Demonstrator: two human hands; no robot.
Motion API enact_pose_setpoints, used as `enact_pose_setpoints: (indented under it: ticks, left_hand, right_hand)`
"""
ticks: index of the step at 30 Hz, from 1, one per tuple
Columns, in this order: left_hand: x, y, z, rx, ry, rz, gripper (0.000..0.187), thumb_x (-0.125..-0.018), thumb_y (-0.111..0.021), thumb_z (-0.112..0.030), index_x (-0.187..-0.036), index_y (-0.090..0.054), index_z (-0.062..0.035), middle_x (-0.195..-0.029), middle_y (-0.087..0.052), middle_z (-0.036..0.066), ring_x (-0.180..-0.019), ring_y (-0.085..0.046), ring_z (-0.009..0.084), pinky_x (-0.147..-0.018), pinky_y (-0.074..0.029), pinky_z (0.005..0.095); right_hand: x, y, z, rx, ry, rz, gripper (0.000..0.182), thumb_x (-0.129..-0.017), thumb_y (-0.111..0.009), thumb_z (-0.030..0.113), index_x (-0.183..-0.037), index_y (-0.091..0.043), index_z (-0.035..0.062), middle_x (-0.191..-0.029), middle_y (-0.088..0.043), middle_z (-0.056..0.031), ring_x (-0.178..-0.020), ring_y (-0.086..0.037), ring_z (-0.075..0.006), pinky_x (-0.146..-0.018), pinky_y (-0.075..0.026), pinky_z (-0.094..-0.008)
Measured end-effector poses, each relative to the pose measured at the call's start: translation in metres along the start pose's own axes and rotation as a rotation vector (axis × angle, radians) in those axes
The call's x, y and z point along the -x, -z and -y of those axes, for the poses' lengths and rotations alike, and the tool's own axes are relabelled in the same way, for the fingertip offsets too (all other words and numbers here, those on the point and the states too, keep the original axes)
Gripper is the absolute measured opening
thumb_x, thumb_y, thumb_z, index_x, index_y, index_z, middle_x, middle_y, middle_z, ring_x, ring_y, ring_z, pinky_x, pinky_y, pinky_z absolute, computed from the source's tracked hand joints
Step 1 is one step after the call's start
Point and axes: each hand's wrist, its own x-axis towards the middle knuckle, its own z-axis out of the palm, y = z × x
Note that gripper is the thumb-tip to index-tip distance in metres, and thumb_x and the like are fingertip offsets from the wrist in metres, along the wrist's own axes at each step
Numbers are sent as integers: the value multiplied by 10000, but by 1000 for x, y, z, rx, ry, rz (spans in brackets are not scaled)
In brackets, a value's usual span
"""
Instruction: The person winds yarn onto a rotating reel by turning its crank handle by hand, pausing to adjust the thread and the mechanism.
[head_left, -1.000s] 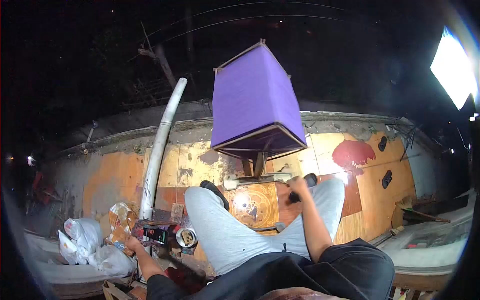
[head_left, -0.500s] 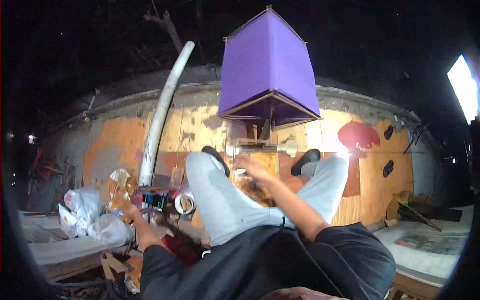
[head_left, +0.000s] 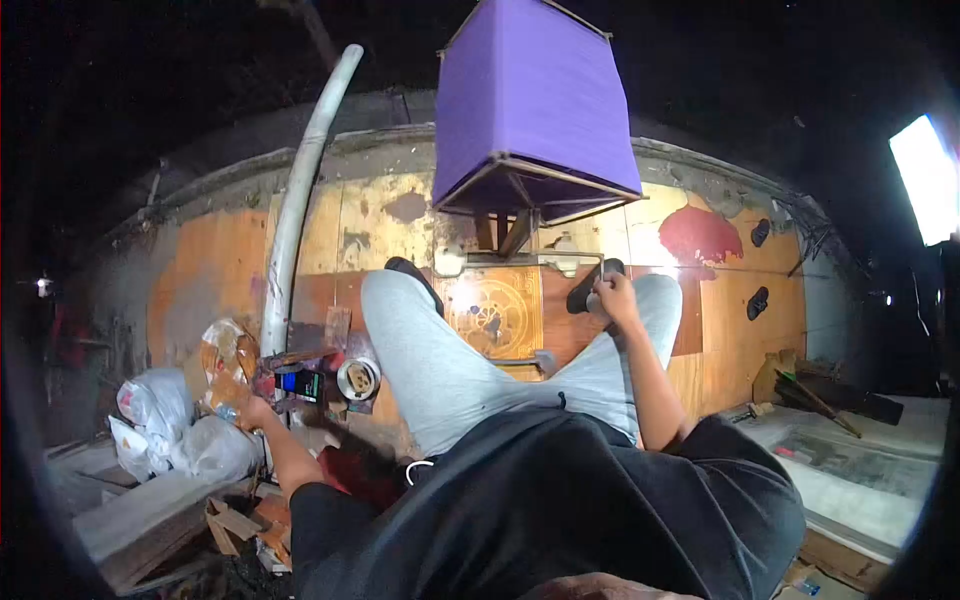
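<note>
I sit on a patchwork plywood floor (head_left: 720,340) with my grey-trousered legs stretched out. A tall purple paper lantern (head_left: 530,100) on a wooden frame stands on a stand between my feet. My right hand (head_left: 614,297) is curled by my right black sandal (head_left: 583,288), and its fingers seem closed on the bent end of a thin wire frame (head_left: 520,258) under the lantern. My left hand (head_left: 246,408) rests low at my left side among clutter, next to a crumpled printed wrapper (head_left: 222,362). Its fingers are too small and dark to read.
A long white pipe (head_left: 300,190) leans up from the floor at left. Near my left hand lie a dark box (head_left: 300,384), a tape roll (head_left: 358,378) and white plastic bags (head_left: 170,430). A patterned tile (head_left: 495,312) lies between my legs. A bright lamp (head_left: 925,175) glares at right.
My right hand swung from between my knees out to the right, up to the sandal and the wire frame. The view tilted, so the lantern sits higher. My left hand stayed put.
</note>
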Motion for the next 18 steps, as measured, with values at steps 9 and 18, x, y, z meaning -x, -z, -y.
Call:
enact_pose_setpoints:
  ticks: [9, 18]
  left_hand:
    - [-5, -1, -4, 404, 164, 154, 407, -871, -474, -341, -1090, -577, -14, -1046, -627, 162, -928, -614, 347, -816, -486, 478]
    - [-1, 46, 6, 1516, 649, 959, 766, -822, -603, -565, -1374, -415, -68, -1312, -514, 142, -1217, -474, 315, -971, -406, 501]
  right_hand:
    - [15, -167, 6, -434, -337, 553, 247, -851, -589, 163, -1054, -636, 30, -808, -637, -61, -729, -594, -134, -588, -476, -283]
    - [75, -126, 144, -722, -137, 878, 374, -883, -580, 140, -1213, -501, -19, -1094, -639, -92, -959, -597, -152, -765, -477, -269]
